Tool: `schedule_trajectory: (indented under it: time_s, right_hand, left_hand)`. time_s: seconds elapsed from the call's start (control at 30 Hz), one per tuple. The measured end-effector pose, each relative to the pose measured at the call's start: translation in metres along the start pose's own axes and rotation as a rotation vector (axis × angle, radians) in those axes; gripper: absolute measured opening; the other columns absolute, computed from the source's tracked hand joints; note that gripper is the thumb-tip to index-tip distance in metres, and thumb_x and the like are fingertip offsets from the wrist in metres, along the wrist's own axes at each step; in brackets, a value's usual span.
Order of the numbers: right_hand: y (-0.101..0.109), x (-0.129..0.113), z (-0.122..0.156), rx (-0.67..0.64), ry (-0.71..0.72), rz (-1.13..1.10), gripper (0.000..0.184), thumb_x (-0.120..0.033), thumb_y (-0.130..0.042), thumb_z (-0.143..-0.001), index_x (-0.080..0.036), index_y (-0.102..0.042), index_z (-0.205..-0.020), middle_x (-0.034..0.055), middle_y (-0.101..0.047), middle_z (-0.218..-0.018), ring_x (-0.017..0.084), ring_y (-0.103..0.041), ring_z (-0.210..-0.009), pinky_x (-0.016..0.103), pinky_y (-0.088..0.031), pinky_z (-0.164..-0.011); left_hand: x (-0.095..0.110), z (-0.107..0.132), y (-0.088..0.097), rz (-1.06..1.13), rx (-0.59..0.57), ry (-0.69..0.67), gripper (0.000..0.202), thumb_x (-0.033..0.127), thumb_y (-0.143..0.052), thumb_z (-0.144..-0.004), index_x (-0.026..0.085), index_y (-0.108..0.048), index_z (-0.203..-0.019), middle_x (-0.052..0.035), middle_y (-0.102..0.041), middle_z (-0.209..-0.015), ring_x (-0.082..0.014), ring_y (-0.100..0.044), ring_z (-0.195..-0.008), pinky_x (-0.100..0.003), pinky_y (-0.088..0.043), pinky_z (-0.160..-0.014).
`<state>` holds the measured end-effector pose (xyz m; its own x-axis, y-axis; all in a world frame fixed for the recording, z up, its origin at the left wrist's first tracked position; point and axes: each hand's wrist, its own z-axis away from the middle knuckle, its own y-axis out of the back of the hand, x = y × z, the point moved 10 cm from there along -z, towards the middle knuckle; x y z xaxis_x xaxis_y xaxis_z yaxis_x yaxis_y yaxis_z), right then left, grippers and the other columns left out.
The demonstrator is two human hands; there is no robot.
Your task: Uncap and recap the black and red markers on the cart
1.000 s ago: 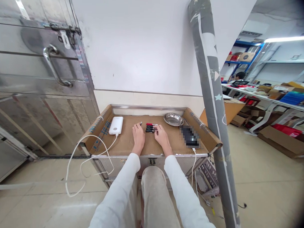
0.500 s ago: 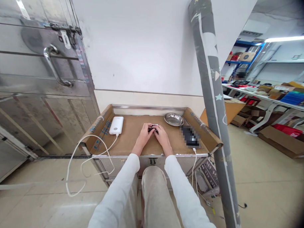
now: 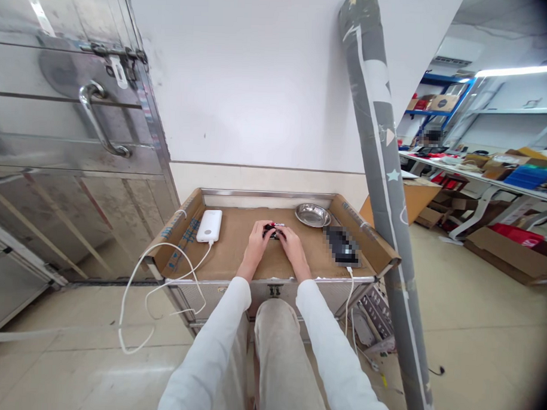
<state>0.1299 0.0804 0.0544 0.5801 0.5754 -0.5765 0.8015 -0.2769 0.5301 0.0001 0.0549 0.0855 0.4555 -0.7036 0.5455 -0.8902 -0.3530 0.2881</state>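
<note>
A small bundle of red-and-black batteries (image 3: 272, 230) lies on the cardboard-lined tray table (image 3: 236, 257) in front of me. My left hand (image 3: 258, 239) and my right hand (image 3: 291, 244) close in on the bundle from either side, fingers curled round it. Most of the batteries are hidden between my fingers. Both arms wear white sleeves.
A white power bank (image 3: 209, 225) with a white cable lies at the left. A round metal dish (image 3: 312, 215) sits at the back right, a blurred dark device (image 3: 341, 245) beside it. A grey padded pole (image 3: 378, 155) leans at the right; a steel door (image 3: 70, 126) stands left.
My left hand slid right from the bare cardboard to the batteries and joined my right hand; the row of batteries is now gathered between both hands.
</note>
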Motion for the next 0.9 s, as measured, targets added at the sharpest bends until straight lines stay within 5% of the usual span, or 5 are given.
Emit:
schedule_trajectory:
  time_s: [0.9]
  right_hand:
    - [-0.001, 0.005, 0.0, 0.005, -0.046, 0.051, 0.028, -0.022, -0.046, -0.089, -0.02, -0.067, -0.107, 0.0093, -0.068, -0.11, 0.021, -0.064, -0.101, 0.037, -0.048, -0.094]
  left_hand:
    - [0.002, 0.0, 0.012, -0.055, 0.074, 0.024, 0.021, 0.031, -0.049, -0.093, 0.021, -0.053, -0.11, -0.007, -0.059, -0.105, -0.0173, -0.06, -0.099, -0.035, -0.052, -0.088]
